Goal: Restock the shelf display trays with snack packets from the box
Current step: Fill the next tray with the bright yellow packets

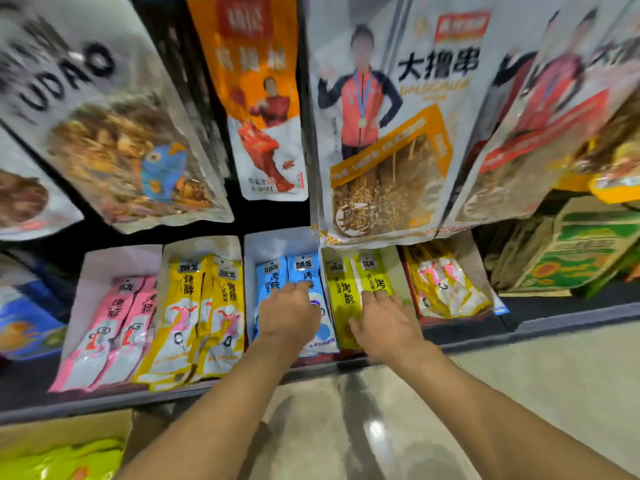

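One box [69, 430] of spare packets sits low at my left. My left hand [289, 317] lies flat on the blue packets [273, 276] in the white tray [277, 241]; my right hand [384, 327], fingers spread, presses the yellow-green packets [341, 289] beside it. I'd push evenly, squaring both stacks.

Under the fingers of the left hand [289, 318] lie sky-blue packets [277, 275] with black lettering and a white lower part; under those of the right hand [384, 327], mustard-yellow packets [341, 292] with black lettering. Left of the left fingers come bright yellow packets [194, 306] with white bottoms and a pink-red bird drawing, then pink packets [114, 317] fading to white. Beyond the fingers hangs an orange-and-white bag [256, 81]; right of the right fingers stands a green-and-tan carton [581, 247]
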`<act>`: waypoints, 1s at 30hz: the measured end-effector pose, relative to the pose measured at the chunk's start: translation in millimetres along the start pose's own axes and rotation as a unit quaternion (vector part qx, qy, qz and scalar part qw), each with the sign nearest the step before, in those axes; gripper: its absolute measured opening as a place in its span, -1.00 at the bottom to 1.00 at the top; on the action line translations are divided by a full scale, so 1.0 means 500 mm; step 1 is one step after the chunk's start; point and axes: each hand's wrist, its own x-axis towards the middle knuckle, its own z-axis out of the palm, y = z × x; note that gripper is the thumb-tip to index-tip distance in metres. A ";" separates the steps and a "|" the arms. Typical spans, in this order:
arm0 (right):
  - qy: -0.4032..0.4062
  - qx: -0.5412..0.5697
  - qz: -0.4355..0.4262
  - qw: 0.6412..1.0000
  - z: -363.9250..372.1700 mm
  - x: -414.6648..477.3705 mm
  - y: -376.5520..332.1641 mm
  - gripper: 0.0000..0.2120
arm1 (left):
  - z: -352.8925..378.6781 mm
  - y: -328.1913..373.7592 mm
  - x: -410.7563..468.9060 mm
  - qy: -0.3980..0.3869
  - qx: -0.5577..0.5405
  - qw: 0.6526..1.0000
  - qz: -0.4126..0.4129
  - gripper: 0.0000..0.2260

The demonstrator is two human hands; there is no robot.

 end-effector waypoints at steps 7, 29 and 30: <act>0.064 -0.048 -0.082 0.993 -0.168 -0.183 -0.093 -0.44 | -0.209 -0.044 -0.194 0.064 0.090 0.994 0.026 -0.56; 0.134 -0.077 -0.370 0.916 -0.292 -0.455 -0.698 -0.52 | -0.475 -0.572 -0.640 0.179 0.071 0.955 -0.224 -0.50; 0.123 -0.079 -0.376 0.915 -0.284 -0.453 -0.722 -0.55 | -0.464 -0.598 -0.646 0.175 0.060 0.953 -0.239 -0.51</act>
